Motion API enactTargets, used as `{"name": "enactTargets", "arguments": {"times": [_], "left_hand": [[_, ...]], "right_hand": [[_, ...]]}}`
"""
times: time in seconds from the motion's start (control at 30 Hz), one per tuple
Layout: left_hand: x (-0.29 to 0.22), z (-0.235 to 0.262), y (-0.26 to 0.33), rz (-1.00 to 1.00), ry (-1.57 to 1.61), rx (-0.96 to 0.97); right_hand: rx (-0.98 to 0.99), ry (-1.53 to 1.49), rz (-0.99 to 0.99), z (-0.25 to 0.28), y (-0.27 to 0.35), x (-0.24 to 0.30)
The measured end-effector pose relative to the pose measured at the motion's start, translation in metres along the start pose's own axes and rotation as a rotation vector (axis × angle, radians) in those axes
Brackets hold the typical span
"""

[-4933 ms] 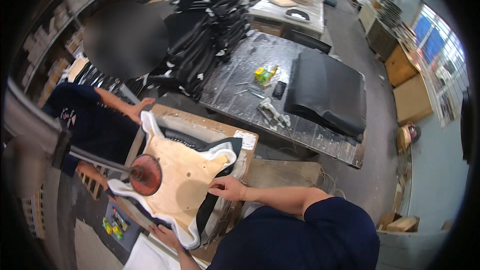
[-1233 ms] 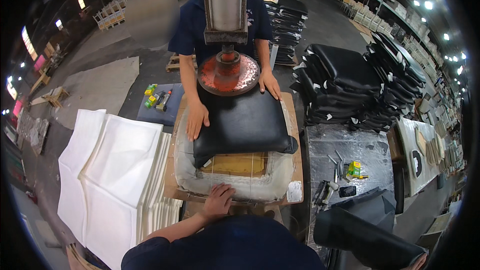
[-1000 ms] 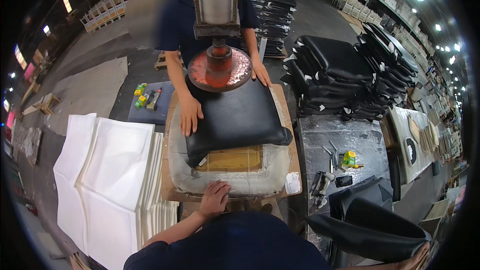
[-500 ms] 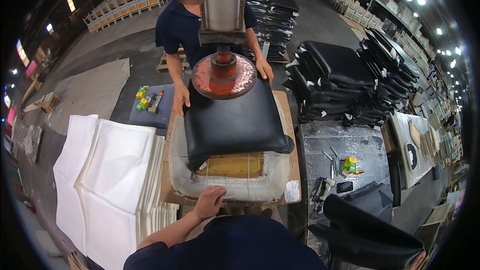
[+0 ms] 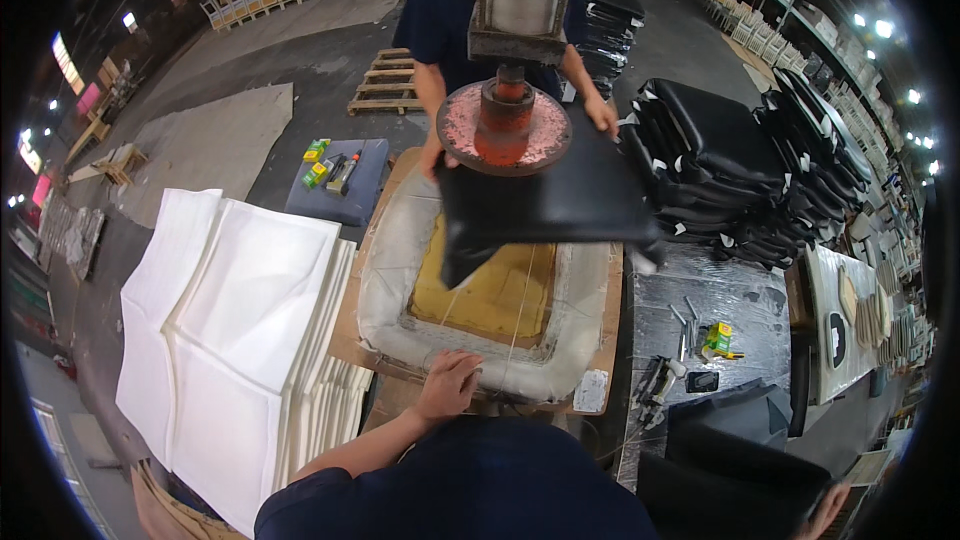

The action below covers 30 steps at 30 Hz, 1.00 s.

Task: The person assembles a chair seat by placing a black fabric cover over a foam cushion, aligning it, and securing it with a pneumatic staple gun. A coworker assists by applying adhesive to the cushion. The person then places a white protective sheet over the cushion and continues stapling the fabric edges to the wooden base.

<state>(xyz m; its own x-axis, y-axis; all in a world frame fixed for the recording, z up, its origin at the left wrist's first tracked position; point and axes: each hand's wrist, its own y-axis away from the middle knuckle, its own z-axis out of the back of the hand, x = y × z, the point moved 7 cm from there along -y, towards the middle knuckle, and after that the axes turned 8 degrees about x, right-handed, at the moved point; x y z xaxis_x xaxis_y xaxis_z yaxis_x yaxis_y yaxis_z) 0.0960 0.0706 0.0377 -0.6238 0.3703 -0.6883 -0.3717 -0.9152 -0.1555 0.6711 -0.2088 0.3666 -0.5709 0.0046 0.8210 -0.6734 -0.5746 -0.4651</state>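
Note:
My left hand (image 5: 450,383) lies on the near rim of a padded frame (image 5: 390,325), fingers stretched out and nothing in them. The frame is wrapped in clear film, with a yellowish panel (image 5: 460,290) in its opening. At the lower right, my right hand (image 5: 830,508) grips the outer edge of a black leather-look cover (image 5: 740,470); part of the hand is hidden. Across from me, a co-worker holds a black upholstered seat cushion (image 5: 550,200) with both hands, tilted over the frame. A round press plate (image 5: 505,130), red and worn, hangs above the cushion.
White foam sheets (image 5: 250,290) are stacked at my left. Black cushions (image 5: 710,140) are piled at the right. The film-covered table (image 5: 650,310) there holds a yellow-green box (image 5: 718,340), a phone (image 5: 702,381) and tools. A wooden pallet (image 5: 385,80) lies on the floor.
The co-worker has lifted the cushion and shifted it right, baring more of the frame's opening. My right hand has come further into view with the black cover. My left hand stays on the rim.

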Motion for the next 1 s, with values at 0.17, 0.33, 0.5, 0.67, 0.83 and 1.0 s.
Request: {"name": "enactTargets", "arguments": {"times": [0.17,0.33,0.5,0.67,0.83,1.0], "left_hand": [[0.011,-0.004,0.005,-0.003,0.027,-0.015],[0.028,0.0,-0.002,-0.013,0.041,0.047],[0.057,0.031,-0.008,0.023,0.073,0.001],[0.078,0.063,-0.01,0.134,0.115,-0.128],[0.023,0.042,-0.007,-0.007,0.234,-0.083],[0.032,0.032,-0.001,0.171,0.076,-0.123]], "right_hand": [[0.489,-0.187,-0.03,-0.19,-0.02,-0.004],[0.684,-0.623,-0.264,-0.406,0.019,0.008],[0.743,-0.697,-0.186,-0.558,0.046,0.026],[0.823,-0.658,-0.362,-0.661,0.111,0.023],[0.804,-0.653,-0.481,-0.725,0.165,-0.005],[0.823,-0.485,-0.568,-0.761,0.212,-0.016]]}}
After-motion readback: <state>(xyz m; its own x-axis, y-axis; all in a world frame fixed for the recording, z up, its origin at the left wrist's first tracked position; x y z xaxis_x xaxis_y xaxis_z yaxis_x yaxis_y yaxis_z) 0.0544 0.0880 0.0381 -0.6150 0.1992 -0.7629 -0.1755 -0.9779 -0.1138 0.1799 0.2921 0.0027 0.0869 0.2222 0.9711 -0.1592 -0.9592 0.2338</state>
